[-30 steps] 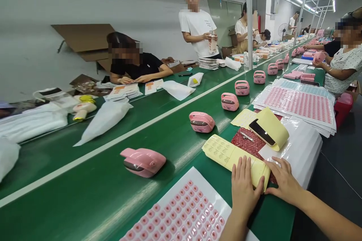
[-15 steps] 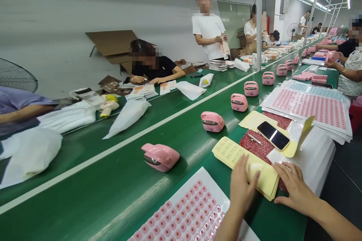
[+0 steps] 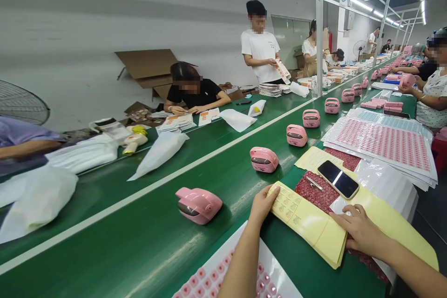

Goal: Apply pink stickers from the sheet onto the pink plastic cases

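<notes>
A stack of yellow sticker sheets lies on the green table, with small printed labels at its left end. My left hand is closed on that end, thumb on top. Beside the right edge, my right hand has its fingers apart, the index finger touching the sheets. Another yellow sheet spreads out under and past my right hand. Between the stack and a phone, metal tweezers rest on a red patterned pad. A sheet of pink stickers lies partly behind my left forearm.
Pink handled devices stand in a row along the green conveyor belt. Stacked sticker sheets lie at the right. White bags sit across the belt, where co-workers are seated or standing. A metal post rises at the far side.
My left hand has moved left to the printed end of the stack and closed on it. The upright curled yellow sheet now lies spread out to the right. The view has tilted slightly up.
</notes>
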A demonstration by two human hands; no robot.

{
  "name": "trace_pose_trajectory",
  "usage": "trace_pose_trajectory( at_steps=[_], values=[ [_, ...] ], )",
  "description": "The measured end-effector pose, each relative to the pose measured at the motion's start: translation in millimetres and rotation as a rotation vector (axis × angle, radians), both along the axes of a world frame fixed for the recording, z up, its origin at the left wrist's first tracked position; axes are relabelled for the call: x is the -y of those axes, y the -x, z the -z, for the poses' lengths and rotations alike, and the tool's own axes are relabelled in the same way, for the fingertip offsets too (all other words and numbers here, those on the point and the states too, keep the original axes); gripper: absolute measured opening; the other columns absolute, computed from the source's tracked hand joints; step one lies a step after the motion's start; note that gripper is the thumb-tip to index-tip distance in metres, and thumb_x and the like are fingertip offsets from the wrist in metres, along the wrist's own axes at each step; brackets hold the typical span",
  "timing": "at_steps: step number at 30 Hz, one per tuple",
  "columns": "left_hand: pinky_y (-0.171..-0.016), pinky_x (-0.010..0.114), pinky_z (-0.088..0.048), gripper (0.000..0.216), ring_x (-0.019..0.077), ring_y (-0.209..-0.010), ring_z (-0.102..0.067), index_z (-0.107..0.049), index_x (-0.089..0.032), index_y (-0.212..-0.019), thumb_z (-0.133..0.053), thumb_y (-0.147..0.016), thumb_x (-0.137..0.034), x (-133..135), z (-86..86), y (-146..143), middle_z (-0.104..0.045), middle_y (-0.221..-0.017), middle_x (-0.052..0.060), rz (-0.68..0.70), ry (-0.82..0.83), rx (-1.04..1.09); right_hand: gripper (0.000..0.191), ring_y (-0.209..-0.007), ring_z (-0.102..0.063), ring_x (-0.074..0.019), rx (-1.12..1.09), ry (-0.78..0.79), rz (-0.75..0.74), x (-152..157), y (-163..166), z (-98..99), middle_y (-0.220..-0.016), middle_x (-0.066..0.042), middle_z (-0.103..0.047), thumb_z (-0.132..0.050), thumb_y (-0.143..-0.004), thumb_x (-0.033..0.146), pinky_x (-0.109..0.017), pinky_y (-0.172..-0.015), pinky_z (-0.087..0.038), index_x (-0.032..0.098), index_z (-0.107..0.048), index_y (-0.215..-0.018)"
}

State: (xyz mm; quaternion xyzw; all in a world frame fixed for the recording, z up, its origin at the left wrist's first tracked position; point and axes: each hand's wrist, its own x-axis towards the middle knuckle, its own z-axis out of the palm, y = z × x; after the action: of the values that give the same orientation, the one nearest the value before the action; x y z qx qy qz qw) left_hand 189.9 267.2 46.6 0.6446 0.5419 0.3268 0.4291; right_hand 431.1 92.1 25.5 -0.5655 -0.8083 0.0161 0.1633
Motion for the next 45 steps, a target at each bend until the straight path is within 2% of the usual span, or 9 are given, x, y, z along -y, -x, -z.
trace_pose_trajectory(
  at_steps=[9,16,19,23,27,31,34,38,45],
  values=[
    [-0.065,0.034,-0.049,0.043,0.0264,-0.073,-0.062,-0.065,-0.014,-0.081,-0.057,-0.057,-0.049,-5,-4.8,0,-0.068,-0.077,0.007,0.052,-0.006,-0.072,0.064,-0.090,-0.052,-0.0213,-0.030,-0.153,-0.163,11,9,17.3,-0.100,-0.004,-0.064,-0.050,-0.072,0.016,-0.035,-0.081,-0.025,0.018,-0.026,-0.131],
    [-0.098,0.043,-0.029,0.041,0.0293,-0.113,-0.043,-0.061,-0.019,-0.095,-0.053,-0.063,-0.043,10,-3.0,0,-0.060,-0.106,0.009,-0.047,-0.183,-0.113,0.060,-0.096,-0.047,-0.0239,0.078,0.157,0.020,18,7,-5.9,-0.112,-0.003,-0.057,-0.053,-0.065,0.010,-0.037,-0.082,-0.028,0.026,-0.041,-0.121],
    [-0.103,0.043,-0.020,0.047,0.0255,-0.122,-0.030,-0.048,-0.015,-0.111,-0.043,-0.071,-0.039,36,5.5,-1,-0.046,-0.123,0.012,-0.172,-0.275,-0.089,0.055,-0.098,-0.044,-0.0228,0.104,0.233,0.058,-3,5,-34.7,-0.114,-0.004,-0.055,-0.045,-0.068,0.004,-0.038,-0.082,-0.030,0.028,-0.045,-0.118],
    [-0.098,0.042,-0.032,0.058,0.0239,-0.118,-0.039,-0.026,-0.011,-0.125,-0.038,-0.069,-0.020,81,28.9,-5,-0.041,-0.126,0.016,-0.353,-0.291,-0.006,0.045,-0.104,-0.039,-0.0250,0.005,0.242,0.130,-56,28,-52.0,-0.120,-0.007,-0.049,-0.043,-0.077,0.011,-0.041,-0.083,-0.032,0.024,-0.046,-0.119],
    [-0.103,0.050,-0.020,0.079,0.0295,-0.126,-0.023,-0.012,-0.010,-0.132,-0.045,-0.060,-0.016,107,44.6,-9,-0.029,-0.136,0.017,-0.222,-0.137,-0.244,0.040,-0.104,-0.036,-0.0285,0.014,0.239,0.021,-98,54,-35.3,-0.124,-0.009,-0.046,-0.049,-0.077,0.020,-0.046,-0.085,-0.030,0.026,-0.051,-0.116],
    [-0.104,0.051,-0.014,0.089,0.0292,-0.127,-0.017,0.003,-0.008,-0.134,-0.048,-0.061,-0.019,114,40.1,-7,-0.024,-0.139,0.015,-0.032,-0.042,-0.304,0.023,-0.097,-0.040,-0.0230,-0.092,0.170,-0.047,-109,58,-18.2,-0.111,-0.005,-0.055,-0.048,-0.080,0.020,-0.039,-0.083,-0.033,0.027,-0.065,-0.093],
    [-0.099,0.042,-0.031,0.083,0.0234,-0.123,-0.031,0.005,-0.013,-0.134,-0.042,-0.066,-0.016,114,29.0,-3,-0.042,-0.130,0.010,-0.057,0.026,-0.247,0.017,-0.090,-0.042,-0.0195,-0.199,0.071,-0.014,-108,58,-11.7,-0.094,-0.004,-0.061,-0.052,-0.077,0.017,-0.035,-0.081,-0.033,0.022,-0.068,-0.074],
    [-0.077,0.034,-0.045,0.064,0.0207,-0.096,-0.057,-0.014,-0.015,-0.132,-0.039,-0.073,-0.018,114,18.5,-6,-0.065,-0.097,0.006,-0.175,0.031,-0.213,0.011,-0.085,-0.043,-0.0188,-0.280,-0.020,0.078,-106,61,-4.0,-0.084,-0.002,-0.061,-0.057,-0.073,0.015,-0.034,-0.077,-0.033,0.020,-0.065,-0.068],
    [-0.057,0.028,-0.040,0.047,0.0173,-0.058,-0.055,-0.040,-0.016,-0.112,-0.042,-0.066,-0.023,110,17.5,-11,-0.052,-0.058,-0.005,-0.278,-0.154,-0.102,0.012,-0.081,-0.044,-0.0197,-0.347,-0.105,0.225,-99,64,0.4,-0.079,-0.004,-0.058,-0.054,-0.075,0.017,-0.034,-0.071,-0.032,0.018,-0.061,-0.066]
  ],
)
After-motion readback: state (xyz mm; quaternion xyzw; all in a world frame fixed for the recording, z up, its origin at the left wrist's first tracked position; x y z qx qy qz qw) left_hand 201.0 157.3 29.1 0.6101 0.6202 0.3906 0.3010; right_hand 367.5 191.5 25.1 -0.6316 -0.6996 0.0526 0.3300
